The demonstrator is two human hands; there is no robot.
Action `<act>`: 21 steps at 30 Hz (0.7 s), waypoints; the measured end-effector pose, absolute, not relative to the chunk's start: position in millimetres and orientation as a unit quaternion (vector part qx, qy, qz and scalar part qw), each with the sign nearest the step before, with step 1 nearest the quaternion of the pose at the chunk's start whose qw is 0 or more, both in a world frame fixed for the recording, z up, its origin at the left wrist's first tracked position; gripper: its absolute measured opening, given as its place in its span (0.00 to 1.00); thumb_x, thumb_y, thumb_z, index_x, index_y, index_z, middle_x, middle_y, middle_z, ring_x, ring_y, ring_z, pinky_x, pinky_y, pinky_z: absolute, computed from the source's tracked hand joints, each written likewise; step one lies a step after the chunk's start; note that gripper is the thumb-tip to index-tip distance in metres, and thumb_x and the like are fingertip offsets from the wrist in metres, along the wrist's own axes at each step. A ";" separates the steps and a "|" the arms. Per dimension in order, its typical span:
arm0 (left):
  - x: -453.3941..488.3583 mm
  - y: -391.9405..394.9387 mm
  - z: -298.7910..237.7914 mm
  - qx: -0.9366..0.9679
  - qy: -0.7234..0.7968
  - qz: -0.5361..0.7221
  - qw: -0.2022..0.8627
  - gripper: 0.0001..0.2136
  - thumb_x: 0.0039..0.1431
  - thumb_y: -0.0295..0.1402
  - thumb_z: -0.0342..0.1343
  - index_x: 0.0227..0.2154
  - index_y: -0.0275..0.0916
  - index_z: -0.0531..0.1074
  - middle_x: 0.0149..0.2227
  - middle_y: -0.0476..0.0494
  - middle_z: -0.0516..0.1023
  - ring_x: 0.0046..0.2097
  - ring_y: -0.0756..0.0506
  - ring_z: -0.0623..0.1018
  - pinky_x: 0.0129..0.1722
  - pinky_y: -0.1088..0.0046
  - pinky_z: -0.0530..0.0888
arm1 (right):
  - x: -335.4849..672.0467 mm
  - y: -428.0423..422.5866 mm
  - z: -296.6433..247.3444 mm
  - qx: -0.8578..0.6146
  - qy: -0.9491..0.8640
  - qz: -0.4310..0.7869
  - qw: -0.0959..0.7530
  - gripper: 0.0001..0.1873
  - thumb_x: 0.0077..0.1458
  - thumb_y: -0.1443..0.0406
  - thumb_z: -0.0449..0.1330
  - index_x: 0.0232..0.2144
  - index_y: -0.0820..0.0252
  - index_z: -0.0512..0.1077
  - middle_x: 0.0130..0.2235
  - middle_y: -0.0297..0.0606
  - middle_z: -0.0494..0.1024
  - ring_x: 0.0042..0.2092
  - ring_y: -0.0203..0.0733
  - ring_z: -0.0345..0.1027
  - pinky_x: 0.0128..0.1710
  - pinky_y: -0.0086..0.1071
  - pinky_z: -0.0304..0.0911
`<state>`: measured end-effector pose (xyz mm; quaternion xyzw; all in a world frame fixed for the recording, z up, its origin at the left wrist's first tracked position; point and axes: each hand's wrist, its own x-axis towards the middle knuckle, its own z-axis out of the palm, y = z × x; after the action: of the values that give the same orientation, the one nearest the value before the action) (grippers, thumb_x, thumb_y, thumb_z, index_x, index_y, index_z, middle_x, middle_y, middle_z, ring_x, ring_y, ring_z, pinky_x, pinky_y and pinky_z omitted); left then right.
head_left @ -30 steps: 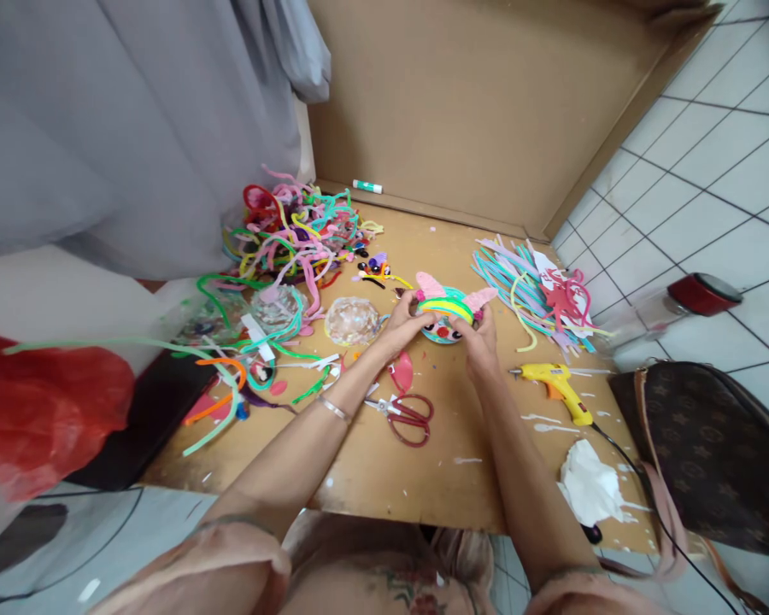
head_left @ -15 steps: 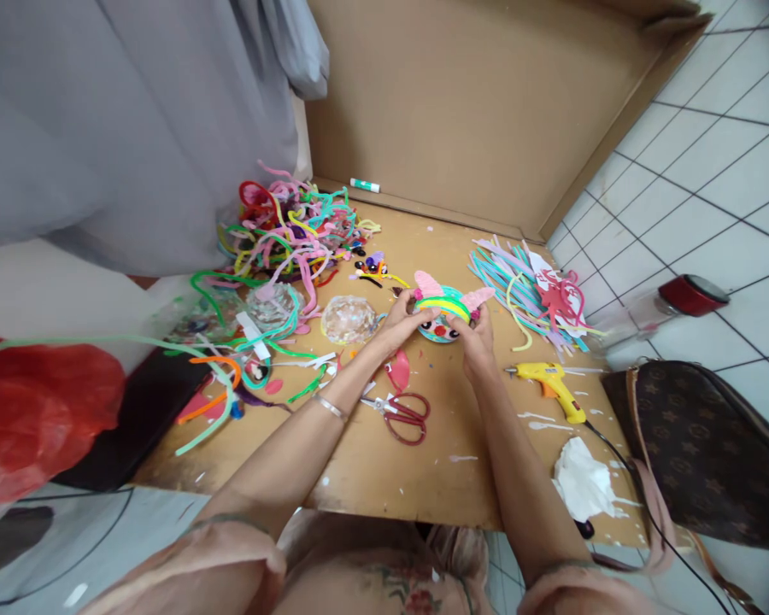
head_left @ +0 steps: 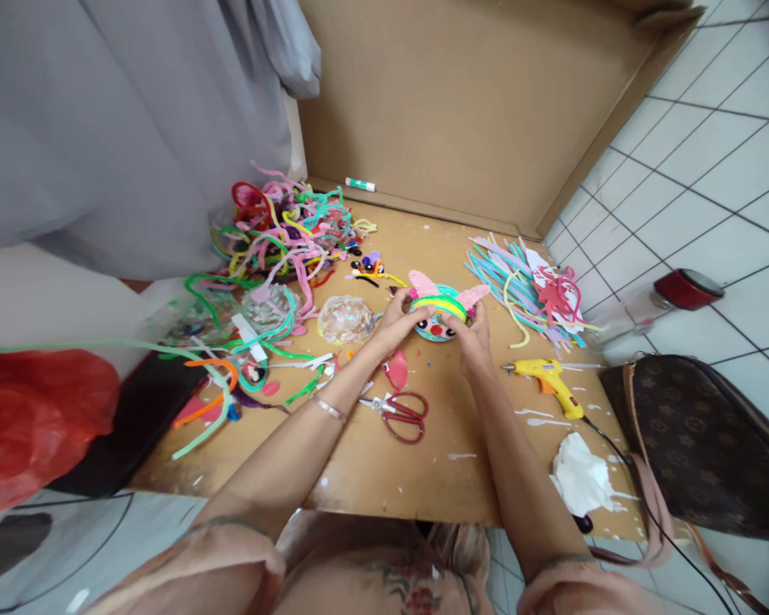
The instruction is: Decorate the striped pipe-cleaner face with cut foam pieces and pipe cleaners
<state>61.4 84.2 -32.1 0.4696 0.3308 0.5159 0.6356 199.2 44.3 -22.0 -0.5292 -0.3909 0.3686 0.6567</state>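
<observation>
Between my hands is a round craft animal face point(head_left: 437, 330) with pink ears, a green and yellow band, dark eyes and a red nose. My left hand point(head_left: 402, 320) grips its left side, thumb over the front. On the opposite side my right hand point(head_left: 475, 339) holds it in the same way. The fingers behind the piece are partly hidden. Red-handled scissors point(head_left: 405, 416) lie on the table below my hands, near a red scrap point(head_left: 396, 371). Left of my left hand sits a clear round plastic piece point(head_left: 346, 319).
Tangled pipe cleaners point(head_left: 288, 226) are heaped at the back left. Straighter ones point(head_left: 496, 273) lie at the right. A yellow glue gun point(head_left: 551, 381), crumpled tissue point(head_left: 582, 475) and brown bag point(head_left: 705, 444) occupy the right side. A glue stick point(head_left: 360, 184) rests by the cardboard point(head_left: 423, 111).
The view has shifted very slightly. Both hands keep hold of the craft animal face in nearly the same place.
</observation>
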 end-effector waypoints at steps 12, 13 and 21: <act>58.7 79.0 -23.5 0.475 0.329 0.497 0.648 0.25 0.42 0.41 0.69 0.42 0.41 0.66 0.41 0.49 0.76 0.41 0.47 0.76 0.44 0.70 0.71 | 203.2 46.4 -27.1 -0.533 -0.394 0.363 0.655 0.35 0.34 0.60 0.72 0.48 0.55 0.66 0.46 0.38 0.77 0.46 0.46 0.72 0.53 0.44 0.68; 58.6 78.4 -22.7 0.474 0.332 0.497 0.647 0.25 0.42 0.41 0.69 0.42 0.41 0.66 0.41 0.49 0.77 0.41 0.47 0.76 0.44 0.71 0.72 | 203.7 47.0 -28.2 -0.533 -0.396 0.362 0.654 0.35 0.34 0.60 0.72 0.48 0.55 0.66 0.46 0.37 0.77 0.47 0.46 0.72 0.53 0.44 0.67; 61.5 79.3 -24.6 0.462 0.340 0.505 0.645 0.27 0.39 0.42 0.70 0.41 0.41 0.65 0.39 0.49 0.76 0.39 0.47 0.76 0.41 0.71 0.72 | 204.1 48.9 -33.7 -0.534 -0.394 0.358 0.657 0.36 0.35 0.60 0.72 0.49 0.55 0.67 0.47 0.38 0.78 0.48 0.47 0.72 0.54 0.45 0.68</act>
<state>61.5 79.3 -24.6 0.4622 0.3404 0.5048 0.6447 204.1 48.9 -33.7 -0.5338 -0.3940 0.3580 0.6570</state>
